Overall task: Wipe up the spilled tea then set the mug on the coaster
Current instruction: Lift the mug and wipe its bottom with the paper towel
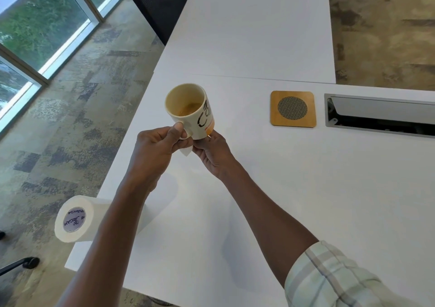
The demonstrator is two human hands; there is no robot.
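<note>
A cream mug (188, 109) with black lettering and an orange band is held above the white table (306, 189), tilted, with a little tea in its bottom. My left hand (157, 146) grips its handle. Under the mug's base, my right hand (211, 151) pinches a small piece of white paper towel (186, 151) against it. A square wooden coaster (293, 108) with a round mesh centre lies on the table to the right of the mug, with nothing on it. No spilled tea shows on the table.
A roll of paper towel (77, 219) lies on its side at the table's left edge. A metal cable tray (379, 116) is set into the table right of the coaster. A black chair (155, 3) stands at the far left edge.
</note>
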